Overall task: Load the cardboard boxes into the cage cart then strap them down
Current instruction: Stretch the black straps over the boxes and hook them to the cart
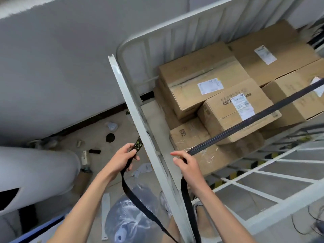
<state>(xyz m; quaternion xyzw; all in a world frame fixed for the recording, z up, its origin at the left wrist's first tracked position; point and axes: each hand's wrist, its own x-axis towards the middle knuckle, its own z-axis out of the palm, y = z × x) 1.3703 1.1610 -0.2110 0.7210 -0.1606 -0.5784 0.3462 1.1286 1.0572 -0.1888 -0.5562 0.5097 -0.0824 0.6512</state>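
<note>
Evidently the loading is done and the strapping is in hand. The cardboard boxes (210, 81) are stacked inside the cage cart (131, 102), toward its far wall. A black strap (254, 118) is drawn taut across the front of the stack, from the right edge of the view down to the right hand (186, 165). That grip is clamped on the webbing, thumb and fingers pinched round it just inside the white corner post. The left hand (122, 159) is held just outside the same post, its grip closed on the strap's end piece (137, 145) (a dark tab with a green mark). Slack webbing hangs from both hands toward the floor.

For the step to be done well, tension should be held by the right hand while the free end is passed round the post. The webbing should be laid flat, not twisted, and set across a box face rather than over a corner, where it could slip off. Where the far end is anchored cannot be seen.
</note>
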